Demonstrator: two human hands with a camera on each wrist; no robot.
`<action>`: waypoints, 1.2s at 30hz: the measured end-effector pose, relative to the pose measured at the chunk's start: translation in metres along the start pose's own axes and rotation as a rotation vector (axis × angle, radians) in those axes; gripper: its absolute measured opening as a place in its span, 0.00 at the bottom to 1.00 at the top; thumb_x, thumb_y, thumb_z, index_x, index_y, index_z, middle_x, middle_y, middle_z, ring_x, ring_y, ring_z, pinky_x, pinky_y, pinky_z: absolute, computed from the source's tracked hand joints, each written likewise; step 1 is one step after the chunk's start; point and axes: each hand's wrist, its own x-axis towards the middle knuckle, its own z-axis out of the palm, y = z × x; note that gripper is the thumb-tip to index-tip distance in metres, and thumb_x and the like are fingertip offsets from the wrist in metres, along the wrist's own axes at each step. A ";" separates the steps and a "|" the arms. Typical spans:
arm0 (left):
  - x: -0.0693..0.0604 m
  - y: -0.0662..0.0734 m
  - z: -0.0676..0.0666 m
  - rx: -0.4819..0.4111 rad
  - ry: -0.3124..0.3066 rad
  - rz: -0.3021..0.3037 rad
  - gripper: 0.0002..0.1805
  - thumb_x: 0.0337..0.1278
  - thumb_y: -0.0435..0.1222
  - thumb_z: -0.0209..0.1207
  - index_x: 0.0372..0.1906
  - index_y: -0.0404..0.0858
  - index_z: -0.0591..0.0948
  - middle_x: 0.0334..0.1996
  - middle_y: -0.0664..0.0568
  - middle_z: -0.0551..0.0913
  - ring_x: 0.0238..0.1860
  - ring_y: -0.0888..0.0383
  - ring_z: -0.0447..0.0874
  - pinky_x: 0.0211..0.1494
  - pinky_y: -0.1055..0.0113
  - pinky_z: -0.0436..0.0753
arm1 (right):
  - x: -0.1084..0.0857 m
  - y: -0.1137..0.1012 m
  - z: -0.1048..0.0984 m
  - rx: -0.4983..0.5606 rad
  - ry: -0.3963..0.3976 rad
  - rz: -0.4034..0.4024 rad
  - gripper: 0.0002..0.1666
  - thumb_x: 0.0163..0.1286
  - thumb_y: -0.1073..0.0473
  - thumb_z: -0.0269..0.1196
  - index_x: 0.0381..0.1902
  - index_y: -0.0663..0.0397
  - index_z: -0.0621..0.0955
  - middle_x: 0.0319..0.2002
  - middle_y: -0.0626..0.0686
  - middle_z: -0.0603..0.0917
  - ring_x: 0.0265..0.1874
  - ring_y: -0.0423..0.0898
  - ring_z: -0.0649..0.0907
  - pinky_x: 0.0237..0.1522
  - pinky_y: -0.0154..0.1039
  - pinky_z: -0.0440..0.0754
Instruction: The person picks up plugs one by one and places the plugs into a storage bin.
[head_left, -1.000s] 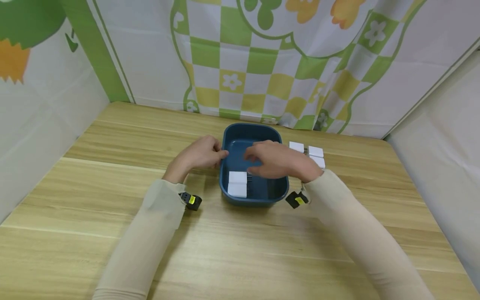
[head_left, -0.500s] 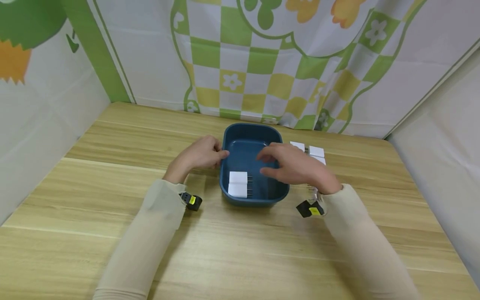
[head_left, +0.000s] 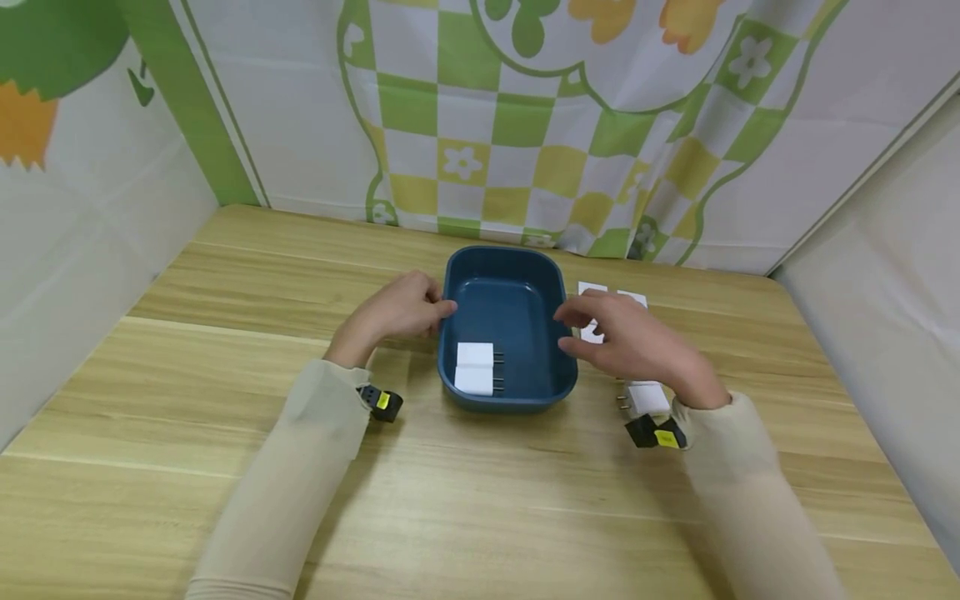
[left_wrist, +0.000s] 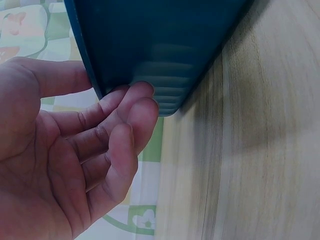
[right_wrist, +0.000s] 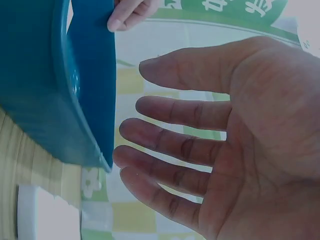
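A dark blue plastic bin [head_left: 504, 312] stands on the table, in front of me. Two white plug chargers [head_left: 475, 368] lie side by side in its near left corner, prongs to the right. My left hand [head_left: 397, 310] holds the bin's left rim, thumb over the edge and fingers against the outer wall, as the left wrist view shows. Over the right rim hovers my right hand [head_left: 637, 342], its fingers spread and holding nothing. Beneath and beside it are several more white chargers, one charger [head_left: 647, 398] near the wrist; the hand partly hides others.
The wooden table [head_left: 465, 500] runs back to a green and yellow checked curtain [head_left: 517, 125]. White cloth walls [head_left: 877, 225] close in the sides. Small black wrist cameras hang under both sleeves.
My right hand has moved from over the bin's inside rightward to its right rim, uncovering the prongs of the two chargers in the bin. The left hand and bin have stayed put.
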 end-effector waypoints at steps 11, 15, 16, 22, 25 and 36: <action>0.001 0.002 -0.001 0.001 0.004 -0.009 0.18 0.75 0.42 0.54 0.29 0.36 0.80 0.24 0.46 0.83 0.25 0.52 0.80 0.31 0.63 0.74 | -0.020 0.018 -0.005 -0.019 0.036 0.039 0.17 0.69 0.61 0.67 0.53 0.61 0.83 0.47 0.56 0.85 0.45 0.53 0.83 0.43 0.51 0.82; 0.001 0.002 0.000 -0.001 0.006 0.001 0.18 0.75 0.42 0.55 0.29 0.36 0.81 0.24 0.46 0.83 0.25 0.53 0.80 0.30 0.63 0.74 | -0.027 0.024 -0.006 -0.030 0.037 0.048 0.16 0.69 0.62 0.67 0.52 0.61 0.83 0.46 0.56 0.86 0.44 0.54 0.84 0.43 0.52 0.83; 0.002 0.001 0.000 -0.002 0.007 0.004 0.18 0.75 0.42 0.55 0.29 0.35 0.81 0.24 0.46 0.83 0.24 0.53 0.80 0.30 0.64 0.74 | -0.028 0.026 -0.006 -0.027 0.040 0.048 0.15 0.69 0.62 0.67 0.52 0.61 0.83 0.46 0.57 0.86 0.44 0.54 0.84 0.44 0.52 0.82; 0.002 0.001 -0.001 -0.010 0.002 -0.001 0.18 0.76 0.42 0.54 0.29 0.35 0.81 0.25 0.46 0.83 0.24 0.54 0.79 0.30 0.64 0.74 | -0.035 0.035 -0.005 0.006 0.070 0.027 0.13 0.70 0.62 0.67 0.49 0.63 0.83 0.44 0.57 0.85 0.43 0.55 0.84 0.44 0.52 0.83; 0.002 0.001 -0.001 -0.019 0.001 -0.010 0.18 0.76 0.42 0.54 0.29 0.35 0.81 0.25 0.45 0.83 0.24 0.54 0.79 0.30 0.64 0.74 | -0.039 0.038 -0.005 0.014 0.070 0.044 0.12 0.69 0.63 0.66 0.48 0.64 0.84 0.43 0.57 0.85 0.43 0.55 0.84 0.44 0.52 0.83; 0.000 -0.002 -0.001 -0.025 -0.005 -0.014 0.18 0.75 0.41 0.54 0.28 0.35 0.80 0.25 0.45 0.83 0.24 0.55 0.78 0.29 0.64 0.73 | -0.048 0.048 -0.007 -0.043 -0.064 0.164 0.15 0.68 0.61 0.68 0.49 0.64 0.83 0.42 0.55 0.85 0.42 0.52 0.82 0.46 0.52 0.80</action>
